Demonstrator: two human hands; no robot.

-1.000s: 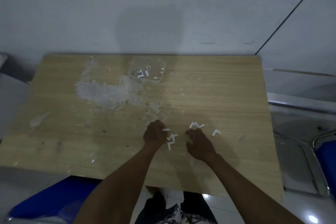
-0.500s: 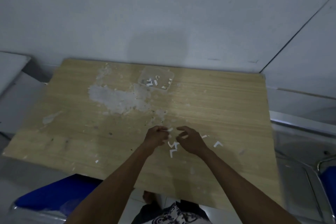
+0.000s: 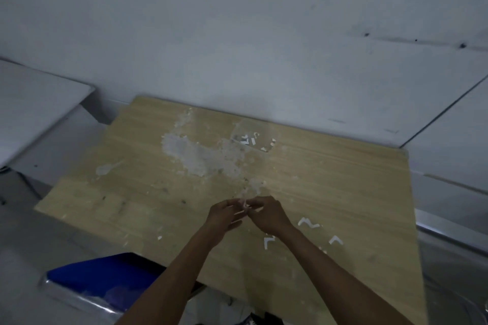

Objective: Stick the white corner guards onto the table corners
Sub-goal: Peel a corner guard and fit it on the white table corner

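A wooden table (image 3: 343, 182) stands against a grey wall. My left hand (image 3: 224, 215) and my right hand (image 3: 269, 214) meet just above the tabletop and together pinch one small white corner guard (image 3: 245, 206) between their fingertips. Several more white L-shaped guards lie loose on the wood to the right: two close together (image 3: 307, 223), one (image 3: 336, 240) further right, and one (image 3: 268, 241) partly under my right forearm. A clear plastic tray (image 3: 253, 137) near the table's back edge holds several small white pieces.
A patch of whitish, scraped residue (image 3: 195, 153) covers the table's middle left. A blue chair seat (image 3: 105, 274) sits under the front left edge. A grey desk (image 3: 34, 103) stands to the left, a metal frame (image 3: 454, 240) to the right.
Both hands have lifted from the loose guards and come together, now pinching one guard between them. The view has tilted up and swung right, so the table appears lower.
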